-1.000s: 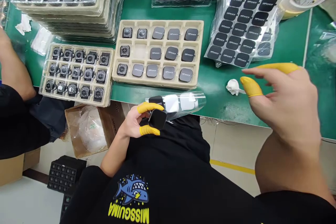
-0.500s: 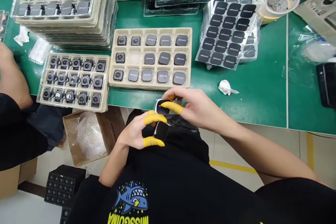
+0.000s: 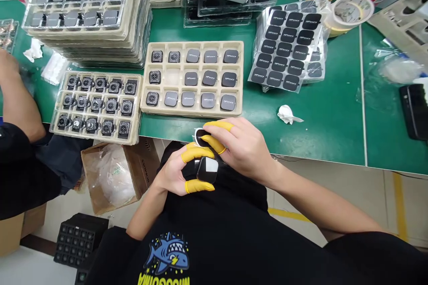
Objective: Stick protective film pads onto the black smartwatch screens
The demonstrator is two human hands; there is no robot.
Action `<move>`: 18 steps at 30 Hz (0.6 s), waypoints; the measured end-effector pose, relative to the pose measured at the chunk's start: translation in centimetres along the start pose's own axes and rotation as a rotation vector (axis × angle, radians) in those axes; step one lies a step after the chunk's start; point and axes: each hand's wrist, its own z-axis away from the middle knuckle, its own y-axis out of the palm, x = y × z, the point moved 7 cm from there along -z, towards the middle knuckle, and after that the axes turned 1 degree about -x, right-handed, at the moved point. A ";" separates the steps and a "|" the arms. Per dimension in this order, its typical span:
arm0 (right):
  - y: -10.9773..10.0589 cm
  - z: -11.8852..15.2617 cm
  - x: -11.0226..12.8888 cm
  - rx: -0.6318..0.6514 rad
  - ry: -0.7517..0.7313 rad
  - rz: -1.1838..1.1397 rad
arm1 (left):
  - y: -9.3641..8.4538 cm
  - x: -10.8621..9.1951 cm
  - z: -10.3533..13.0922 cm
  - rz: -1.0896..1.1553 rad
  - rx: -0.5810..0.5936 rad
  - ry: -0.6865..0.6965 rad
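Between the yellow-capped thumb and fingers of my left hand (image 3: pixel 175 170) is a square black watch case (image 3: pixel 206 174), its glossy face turned up with a bright reflection on it. Just above it my right hand (image 3: pixel 245 147), also in yellow finger cots, pinches a dark square film sticker (image 3: pixel 200 136) with a pale edge. The sticker is partly covered by my fingers, and whether it touches the case I cannot tell. Beyond my hands lies a beige tray (image 3: pixel 192 114) with watch cases, several bearing grey labelled covers and several showing their round sensor backs.
A second tray of watches (image 3: pixel 137 129) lies to the left, before a tall stack of filled trays (image 3: pixel 133 35). Sheets of dark square stickers (image 3: pixel 284 49) and a tape roll (image 3: pixel 352 11) lie right, near crumpled tissue (image 3: pixel 286 114). A co-worker's arm (image 3: pixel 22 102) rests at far left.
My right hand has turned over the sticker, its fingers closing nearer my left hand. The watch case has tilted so its face now catches the light. The view has shifted slightly.
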 end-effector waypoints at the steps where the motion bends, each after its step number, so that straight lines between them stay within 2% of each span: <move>1: 0.1 0.0 0.0 -0.002 0.005 -0.016 | 0.0 0.0 0.0 0.000 -0.002 -0.002; 7: 0.3 0.1 0.0 -0.028 0.026 -0.060 | 0.0 0.7 0.3 0.035 -0.022 -0.028; 15: -1.2 0.7 0.9 -0.134 -0.022 -0.248 | -0.8 1.5 1.1 0.350 -0.169 -0.172; 18: -2.4 1.3 1.2 -0.184 -0.034 -0.357 | -1.7 1.6 1.4 0.359 -0.220 -0.180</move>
